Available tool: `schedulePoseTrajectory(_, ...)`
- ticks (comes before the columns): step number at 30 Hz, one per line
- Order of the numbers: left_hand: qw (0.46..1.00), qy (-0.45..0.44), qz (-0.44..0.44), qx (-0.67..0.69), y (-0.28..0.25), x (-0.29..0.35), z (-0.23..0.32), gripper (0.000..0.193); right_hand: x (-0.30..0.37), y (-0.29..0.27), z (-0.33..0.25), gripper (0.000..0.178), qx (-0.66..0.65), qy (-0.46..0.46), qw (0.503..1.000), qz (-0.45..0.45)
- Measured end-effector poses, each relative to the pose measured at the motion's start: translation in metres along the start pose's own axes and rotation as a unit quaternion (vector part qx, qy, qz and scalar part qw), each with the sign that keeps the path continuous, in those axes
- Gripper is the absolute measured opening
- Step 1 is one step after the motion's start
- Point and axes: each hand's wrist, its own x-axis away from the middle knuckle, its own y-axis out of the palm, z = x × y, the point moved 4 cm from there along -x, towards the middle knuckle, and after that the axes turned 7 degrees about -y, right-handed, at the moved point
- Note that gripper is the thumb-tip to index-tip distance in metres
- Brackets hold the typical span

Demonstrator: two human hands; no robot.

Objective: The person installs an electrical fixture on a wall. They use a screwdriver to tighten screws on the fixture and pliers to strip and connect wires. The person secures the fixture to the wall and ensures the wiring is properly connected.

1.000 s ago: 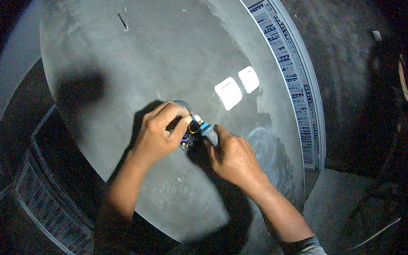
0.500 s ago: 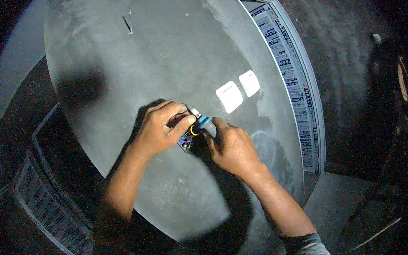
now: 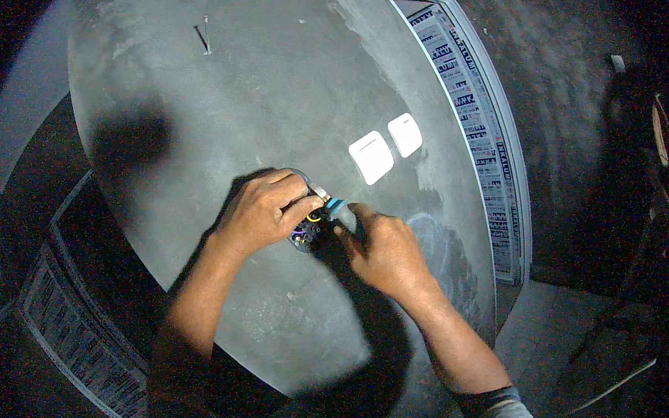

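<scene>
Wires in yellow, purple and blue show in a round recessed electrical box (image 3: 300, 239) set in a grey plastered wall (image 3: 280, 100). My left hand (image 3: 262, 211) is closed at the box's upper edge, thumb and fingers pinching a small electrical fitting (image 3: 318, 191) with a pale metal edge. Most of that fitting is hidden by the fingers. From the right, my right hand (image 3: 387, 248) grips the grey-and-blue handle of a screwdriver (image 3: 342, 208). Its front end meets the fitting beside my left thumb; the tip cannot be made out.
Two white square switch plates (image 3: 371, 158) are on the wall just up and right of my hands. A nail (image 3: 206, 36) sticks out at upper left. A frame covered in printed film (image 3: 478, 133) borders the wall at right; another wrapped frame (image 3: 77, 347) is at lower left.
My right hand has shifted slightly right and down, and its fingers have changed position on the screwdriver handle. My left hand stays at the fitting. The whole view has shifted slightly.
</scene>
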Motion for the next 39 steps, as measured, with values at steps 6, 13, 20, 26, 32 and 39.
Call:
schedulePoseTrajectory(6,0.999,-0.012,0.019,-0.039,0.002,-0.001,-0.005,0.023,0.004,0.003,0.000,0.040,-0.065,0.043,0.996,0.030)
schedulePoseTrajectory(13,0.998,-0.038,0.018,0.042,-0.006,-0.002,-0.001,0.023,0.018,0.000,0.006,0.043,-0.092,0.062,0.992,0.063)
schedulePoseTrajectory(20,0.996,-0.025,0.027,0.084,-0.013,-0.001,0.001,0.010,0.025,0.008,0.013,0.042,-0.180,0.064,0.981,-0.028)
schedulePoseTrajectory(26,0.995,-0.030,0.040,0.081,-0.016,0.002,0.004,0.007,0.021,0.012,0.005,0.042,-0.168,0.033,0.985,-0.026)
schedulePoseTrajectory(32,0.995,-0.033,0.042,0.084,-0.016,0.003,0.005,0.007,0.020,0.003,-0.004,0.047,-0.137,0.059,0.988,-0.032)
schedulePoseTrajectory(39,0.995,-0.018,0.044,0.086,-0.016,0.005,0.006,0.009,0.021,0.003,-0.010,0.043,-0.107,0.058,0.992,-0.028)
